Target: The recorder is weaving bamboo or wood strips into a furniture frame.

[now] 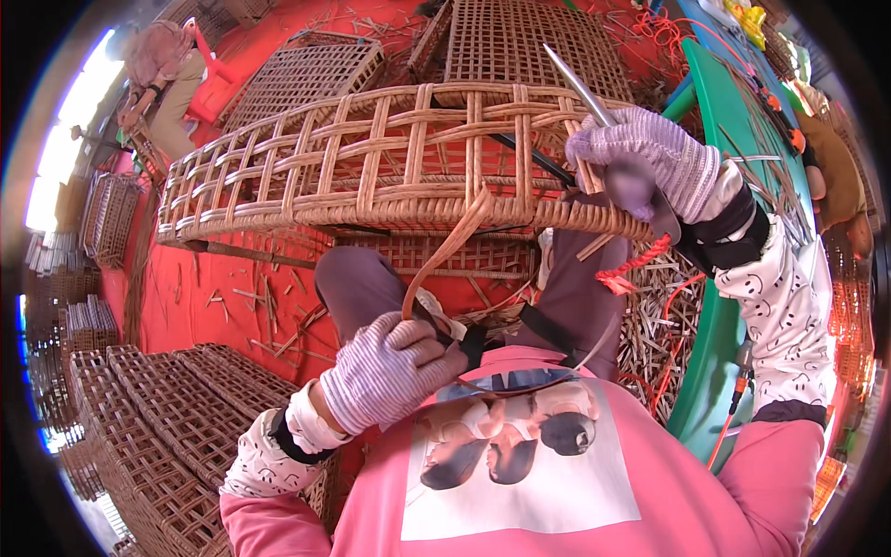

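Across my lap stands a curved brown woven wicker piece (362, 206) with an open lattice and a thickly wrapped edge. A flat brown weaving strand (436, 255) hangs from that edge, and its lower part runs into my left hand (390, 371), gloved and closed round it. My right hand (659, 162), also gloved, is at the right end of the piece. It is closed on a pointed metal spike (580, 85), whose tip points up and away to the left. A twisted red cord (640, 266) hangs just below this hand.
Stacked woven panels (186, 408) stand at my left. More panels (520, 42) lie ahead on the red floor (200, 316), among strand scraps. A green bench (719, 111) runs along my right, with cut strips beside it. Another person (158, 74) works far left.
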A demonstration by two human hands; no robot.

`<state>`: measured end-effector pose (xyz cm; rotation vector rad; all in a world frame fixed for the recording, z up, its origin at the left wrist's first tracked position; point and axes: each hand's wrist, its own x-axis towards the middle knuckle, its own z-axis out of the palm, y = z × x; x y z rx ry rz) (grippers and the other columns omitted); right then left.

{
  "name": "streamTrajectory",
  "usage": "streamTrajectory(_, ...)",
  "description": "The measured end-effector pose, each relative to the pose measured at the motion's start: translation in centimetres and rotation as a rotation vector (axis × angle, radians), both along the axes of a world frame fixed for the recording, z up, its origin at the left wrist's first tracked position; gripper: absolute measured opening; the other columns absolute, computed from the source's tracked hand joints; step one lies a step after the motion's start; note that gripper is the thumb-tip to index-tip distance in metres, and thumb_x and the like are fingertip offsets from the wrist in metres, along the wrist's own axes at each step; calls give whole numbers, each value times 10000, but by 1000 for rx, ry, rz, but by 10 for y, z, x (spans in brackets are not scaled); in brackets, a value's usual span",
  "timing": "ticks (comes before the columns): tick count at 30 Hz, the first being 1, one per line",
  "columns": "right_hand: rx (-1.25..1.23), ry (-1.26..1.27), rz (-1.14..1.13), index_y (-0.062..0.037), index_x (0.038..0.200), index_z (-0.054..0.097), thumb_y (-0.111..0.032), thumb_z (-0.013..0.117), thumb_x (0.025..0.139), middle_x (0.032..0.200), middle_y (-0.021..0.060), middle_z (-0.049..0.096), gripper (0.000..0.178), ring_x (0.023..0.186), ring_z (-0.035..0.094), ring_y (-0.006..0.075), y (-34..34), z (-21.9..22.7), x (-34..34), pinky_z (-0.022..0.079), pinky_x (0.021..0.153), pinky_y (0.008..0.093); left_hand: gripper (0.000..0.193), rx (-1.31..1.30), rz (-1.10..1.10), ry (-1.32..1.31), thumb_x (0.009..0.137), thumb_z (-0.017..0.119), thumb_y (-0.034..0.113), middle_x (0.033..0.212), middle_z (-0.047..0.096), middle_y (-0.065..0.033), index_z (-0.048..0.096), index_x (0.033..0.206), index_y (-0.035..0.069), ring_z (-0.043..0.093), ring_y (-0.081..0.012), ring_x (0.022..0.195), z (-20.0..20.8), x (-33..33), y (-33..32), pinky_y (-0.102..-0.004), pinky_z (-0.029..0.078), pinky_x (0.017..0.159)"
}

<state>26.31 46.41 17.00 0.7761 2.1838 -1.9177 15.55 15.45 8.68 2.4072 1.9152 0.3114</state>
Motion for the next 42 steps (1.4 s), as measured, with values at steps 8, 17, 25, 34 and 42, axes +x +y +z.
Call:
streamTrajectory(8, -33, 7, -55, -49, 774, 597, -297, 668, 803, 457, 2, 466, 260, 335, 429, 100, 8, -3, 11, 347, 339, 234, 406, -468, 61, -584, 775, 571, 68, 1164, 561, -76, 540, 1180, 81, 544, -316, 1055, 24, -7, 21, -374, 453, 846)
streamTrajectory(17, 32, -17, -12, -38, 645, 566, -328, 628, 828, 403, 23, 456, 349, 287, 432, 116, 4, -4, 12, 321, 281, 257, 272, 137, 364, -1118, 889, 507, 182, 759, 610, -114, 579, 922, -78, 525, -127, 489, 122, -1, 85, -230, 402, 429)
streamTrajectory(25, 25, -39, -79, -38, 673, 572, -300, 656, 803, 528, 20, 543, 304, 353, 458, 81, 3, 1, 24, 346, 315, 235, 345, 361, 338, -1149, 870, 554, 60, 1244, 518, -111, 504, 1202, -20, 564, -198, 1033, 69, -12, 175, -314, 433, 935)
streamTrajectory(34, -44, 4, -37, -20, 764, 613, -286, 660, 794, 561, 31, 564, 272, 364, 474, 83, 5, 5, 29, 362, 337, 221, 175, 170, 324, -664, 879, 544, 124, 724, 625, -121, 646, 937, -5, 613, -226, 625, 62, -13, 176, -323, 476, 579)
streamTrajectory(42, -110, 33, -22, -46, 919, 650, -198, 649, 819, 616, 22, 582, 182, 443, 504, 70, -4, 5, 36, 380, 385, 199, 230, -42, 293, -543, 885, 543, 221, 636, 613, -99, 663, 917, 28, 555, -188, 471, 74, -2, 197, -286, 429, 447)
